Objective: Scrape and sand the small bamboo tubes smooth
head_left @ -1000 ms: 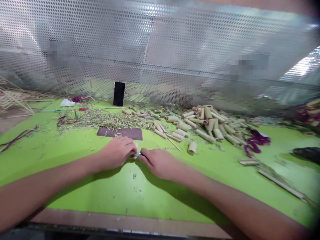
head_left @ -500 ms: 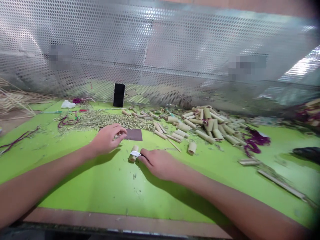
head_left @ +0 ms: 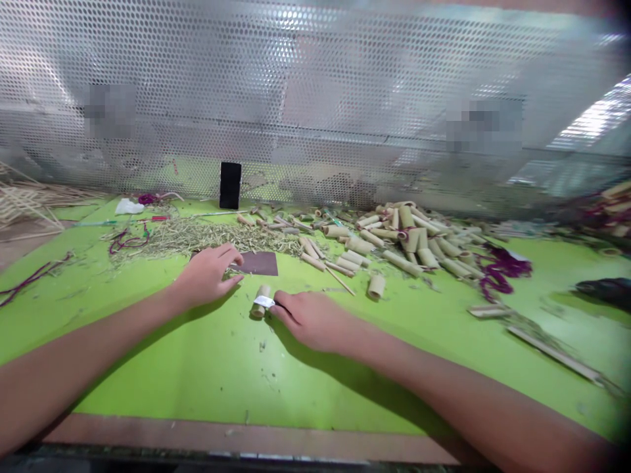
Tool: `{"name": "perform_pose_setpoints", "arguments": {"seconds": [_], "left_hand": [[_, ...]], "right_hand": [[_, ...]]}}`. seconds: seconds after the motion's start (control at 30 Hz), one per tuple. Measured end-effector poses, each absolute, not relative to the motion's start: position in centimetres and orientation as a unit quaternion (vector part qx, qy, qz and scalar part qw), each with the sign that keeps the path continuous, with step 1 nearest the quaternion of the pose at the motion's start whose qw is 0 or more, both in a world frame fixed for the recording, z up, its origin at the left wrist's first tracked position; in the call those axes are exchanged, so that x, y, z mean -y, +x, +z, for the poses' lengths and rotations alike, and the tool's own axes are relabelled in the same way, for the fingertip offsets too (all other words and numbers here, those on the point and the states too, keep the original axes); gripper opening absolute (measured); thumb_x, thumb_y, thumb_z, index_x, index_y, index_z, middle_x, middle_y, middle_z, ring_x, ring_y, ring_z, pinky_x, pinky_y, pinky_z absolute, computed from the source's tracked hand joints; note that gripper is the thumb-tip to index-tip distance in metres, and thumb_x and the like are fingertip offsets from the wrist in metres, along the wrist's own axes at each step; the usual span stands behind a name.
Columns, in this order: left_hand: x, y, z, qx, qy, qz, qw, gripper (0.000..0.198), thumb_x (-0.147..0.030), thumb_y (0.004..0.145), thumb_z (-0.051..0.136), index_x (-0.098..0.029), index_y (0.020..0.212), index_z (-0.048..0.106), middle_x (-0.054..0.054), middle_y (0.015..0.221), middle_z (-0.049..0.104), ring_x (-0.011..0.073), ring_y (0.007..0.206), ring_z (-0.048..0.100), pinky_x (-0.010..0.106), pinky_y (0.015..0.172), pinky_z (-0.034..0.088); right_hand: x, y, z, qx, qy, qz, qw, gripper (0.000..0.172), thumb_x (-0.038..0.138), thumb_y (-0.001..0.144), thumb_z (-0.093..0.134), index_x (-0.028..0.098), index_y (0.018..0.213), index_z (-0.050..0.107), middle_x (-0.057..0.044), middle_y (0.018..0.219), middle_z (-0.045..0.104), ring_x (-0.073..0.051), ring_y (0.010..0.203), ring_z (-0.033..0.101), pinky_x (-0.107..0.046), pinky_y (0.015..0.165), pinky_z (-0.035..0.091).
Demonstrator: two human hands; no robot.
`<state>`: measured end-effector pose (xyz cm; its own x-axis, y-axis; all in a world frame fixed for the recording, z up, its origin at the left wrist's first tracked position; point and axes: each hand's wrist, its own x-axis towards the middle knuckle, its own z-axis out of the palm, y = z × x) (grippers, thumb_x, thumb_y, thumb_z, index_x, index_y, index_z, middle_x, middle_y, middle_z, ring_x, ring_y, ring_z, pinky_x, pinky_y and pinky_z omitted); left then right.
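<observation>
A short bamboo tube (head_left: 261, 301) stands tilted on the green table (head_left: 207, 374), wrapped by a narrow white strip (head_left: 264, 301). My right hand (head_left: 308, 320) lies just to its right, fingertips pressed on the strip's end. My left hand (head_left: 210, 276) rests farther left, fingers spread and reaching over the left part of a dark brown sheet of sandpaper (head_left: 259, 263). It holds nothing I can see. The tube's lower end shows, with no part hidden by either hand.
A large heap of cut bamboo tubes (head_left: 409, 240) lies to the right, beside a mat of pale shavings (head_left: 207, 238). Purple cord (head_left: 500, 272) trails nearby. An upright black phone (head_left: 230, 185) stands against a perforated metal screen (head_left: 315, 85).
My left hand has moved up and left, off the tube, to the sandpaper. The tube now shows with its white strip. My right hand stays at the strip.
</observation>
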<state>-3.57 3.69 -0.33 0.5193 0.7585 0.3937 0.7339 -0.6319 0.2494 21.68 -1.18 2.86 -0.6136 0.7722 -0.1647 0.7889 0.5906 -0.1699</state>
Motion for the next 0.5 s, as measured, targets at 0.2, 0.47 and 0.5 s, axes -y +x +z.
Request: {"name": "perform_pose_setpoints", "arguments": {"seconds": [0.2,0.47,0.5], "left_hand": [[-2.8,-3.3,0.0,-0.323,0.902,0.231,0.171,0.049,-0.051,0.091,0.067,-0.019,0.127,0.057,0.013,0.131,0.063,0.0285,0.12,0.061,0.048,0.103,0.049],[-1.3,-1.4,-0.8,-0.298,0.894,0.219,0.252,0.048,-0.028,0.089,0.073,-0.022,0.133,0.056,0.011,0.131,0.068,0.027,0.118,0.066,0.045,0.103,0.051],[-1.3,-1.2,-0.9,-0.299,0.893,0.223,0.25,0.047,-0.027,0.089,0.073,-0.022,0.133,0.056,0.011,0.13,0.068,0.0272,0.118,0.065,0.045,0.103,0.051]], "right_hand": [[1.3,21.6,3.1,-0.892,0.438,-0.105,0.043,0.039,0.036,0.11,0.03,0.015,0.108,0.063,-0.009,0.084,0.072,-0.02,0.066,0.061,-0.031,0.057,0.03],[1.8,21.4,3.0,-0.887,0.454,-0.059,0.059,0.037,0.035,0.11,0.028,0.016,0.11,0.059,-0.009,0.083,0.073,-0.022,0.064,0.063,-0.032,0.055,0.028],[1.9,21.3,2.9,-0.885,0.459,-0.048,0.06,0.037,0.034,0.11,0.027,0.015,0.111,0.059,-0.01,0.083,0.074,-0.022,0.064,0.064,-0.033,0.055,0.028]]}}
